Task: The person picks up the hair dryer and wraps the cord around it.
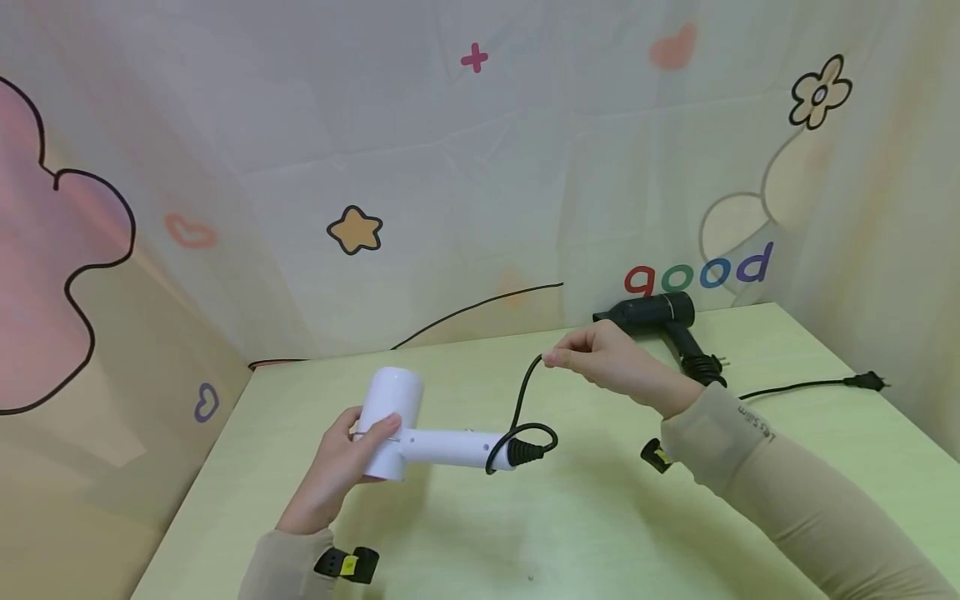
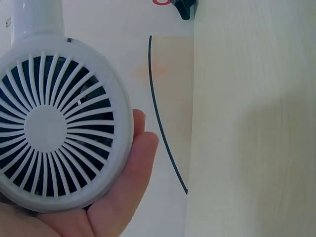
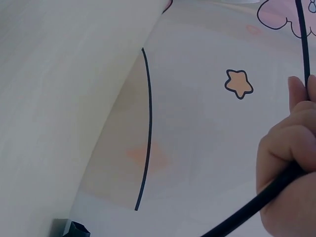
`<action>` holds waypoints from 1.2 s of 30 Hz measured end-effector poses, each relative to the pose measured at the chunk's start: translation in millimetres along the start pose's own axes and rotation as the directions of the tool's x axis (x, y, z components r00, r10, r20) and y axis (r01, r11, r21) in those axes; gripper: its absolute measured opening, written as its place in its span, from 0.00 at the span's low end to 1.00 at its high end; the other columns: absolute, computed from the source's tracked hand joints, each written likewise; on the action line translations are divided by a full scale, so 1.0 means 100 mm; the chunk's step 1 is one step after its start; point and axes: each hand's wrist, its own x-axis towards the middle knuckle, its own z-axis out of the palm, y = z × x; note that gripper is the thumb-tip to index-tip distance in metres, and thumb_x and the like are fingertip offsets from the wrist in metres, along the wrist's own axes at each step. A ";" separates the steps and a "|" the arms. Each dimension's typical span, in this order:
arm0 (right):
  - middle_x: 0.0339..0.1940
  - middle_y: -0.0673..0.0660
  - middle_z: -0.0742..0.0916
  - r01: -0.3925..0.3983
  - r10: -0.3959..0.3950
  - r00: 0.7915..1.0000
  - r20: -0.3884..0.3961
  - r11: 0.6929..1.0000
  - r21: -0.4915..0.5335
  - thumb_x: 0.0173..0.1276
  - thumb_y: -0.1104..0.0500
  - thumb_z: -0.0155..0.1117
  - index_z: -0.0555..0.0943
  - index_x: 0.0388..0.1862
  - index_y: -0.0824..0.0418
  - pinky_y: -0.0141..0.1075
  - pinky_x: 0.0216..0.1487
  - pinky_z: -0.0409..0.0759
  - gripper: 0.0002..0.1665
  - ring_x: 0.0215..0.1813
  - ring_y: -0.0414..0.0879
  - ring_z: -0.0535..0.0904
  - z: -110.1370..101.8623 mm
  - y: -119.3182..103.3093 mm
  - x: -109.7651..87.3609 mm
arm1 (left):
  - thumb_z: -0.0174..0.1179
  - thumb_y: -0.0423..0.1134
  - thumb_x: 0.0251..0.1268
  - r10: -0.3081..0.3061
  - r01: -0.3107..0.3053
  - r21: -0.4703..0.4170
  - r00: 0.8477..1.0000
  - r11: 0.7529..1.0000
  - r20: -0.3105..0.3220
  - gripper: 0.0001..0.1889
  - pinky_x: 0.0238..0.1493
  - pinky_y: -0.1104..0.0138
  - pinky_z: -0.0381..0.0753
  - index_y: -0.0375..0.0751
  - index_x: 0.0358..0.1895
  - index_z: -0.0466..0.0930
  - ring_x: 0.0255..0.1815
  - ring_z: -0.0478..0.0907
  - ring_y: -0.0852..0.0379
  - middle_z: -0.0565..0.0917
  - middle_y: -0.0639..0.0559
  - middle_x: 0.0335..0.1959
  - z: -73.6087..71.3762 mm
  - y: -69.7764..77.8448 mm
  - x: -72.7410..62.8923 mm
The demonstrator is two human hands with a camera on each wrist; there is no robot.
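Near left, above the worktop (image 1: 465,533): left hand (image 1: 339,458) grips white hair dryer (image 1: 442,447) by its barrel (image 1: 396,396), probably to steady it. Right hand (image 1: 615,362) pinches its black cord (image 1: 520,400), presumably to hold that length up. Far right: black hair dryer (image 1: 645,314), wound cord (image 1: 701,367) about its handle (image 1: 678,337), likely for tidiness.

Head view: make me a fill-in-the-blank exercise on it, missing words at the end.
1. The left hand grips the cylindrical-barrelled hair dryer coloured ____.
2. The right hand pinches that dryer's thin black ____.
3. A coiled black cable is wound around the ____ of the black pistol-shaped hair dryer.
4. Multicoloured printed lettering on the pale backdrop reads "____".
Missing words: white; cord; handle; good.
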 end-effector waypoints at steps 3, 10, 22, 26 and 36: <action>0.17 0.48 0.66 0.001 -0.001 1.000 0.003 1.000 -0.016 0.66 0.51 0.63 0.85 0.40 0.61 0.31 0.18 0.56 0.15 0.17 0.39 0.58 -0.03 -0.03 0.00 | 0.63 0.56 0.57 0.017 -0.017 0.024 1.000 1.000 -0.010 0.35 0.34 0.60 0.83 0.39 0.61 0.64 0.39 0.80 0.51 0.75 0.36 0.50 0.02 0.01 0.01; 0.18 0.49 0.68 -0.002 0.002 1.000 -0.004 0.998 -0.069 0.66 0.50 0.63 0.85 0.38 0.61 0.33 0.21 0.58 0.15 0.17 0.40 0.58 -0.09 -0.11 0.00 | 0.65 0.54 0.57 0.077 -0.074 0.074 0.996 0.995 -0.035 0.35 0.31 0.62 0.83 0.39 0.63 0.63 0.37 0.80 0.50 0.76 0.35 0.48 0.08 0.05 -0.01; 0.20 0.49 0.69 -0.024 0.021 0.999 -0.029 0.993 -0.113 0.67 0.48 0.62 0.83 0.35 0.61 0.35 0.28 0.63 0.16 0.22 0.43 0.62 -0.14 -0.24 -0.05 | 0.64 0.61 0.53 0.157 -0.128 0.238 0.982 0.963 -0.107 0.41 0.33 0.62 0.80 0.39 0.64 0.62 0.42 0.80 0.48 0.77 0.38 0.51 0.19 0.15 -0.01; 0.20 0.50 0.69 -0.036 0.031 0.999 -0.038 0.990 -0.139 0.67 0.48 0.61 0.84 0.35 0.60 0.37 0.32 0.65 0.15 0.25 0.45 0.63 -0.13 -0.28 -0.07 | 0.64 0.61 0.54 0.190 -0.145 0.299 0.973 0.943 -0.129 0.41 0.31 0.62 0.80 0.39 0.63 0.61 0.42 0.80 0.47 0.78 0.37 0.51 0.24 0.16 0.00; 0.16 0.49 0.66 -0.079 0.073 0.996 -0.049 0.988 -0.136 0.66 0.49 0.62 0.84 0.33 0.59 0.35 0.25 0.61 0.15 0.18 0.42 0.58 -0.12 -0.43 -0.20 | 0.63 0.59 0.55 0.225 -0.135 0.359 0.949 0.924 -0.221 0.38 0.29 0.65 0.77 0.42 0.64 0.62 0.38 0.80 0.47 0.80 0.39 0.47 0.31 0.20 0.03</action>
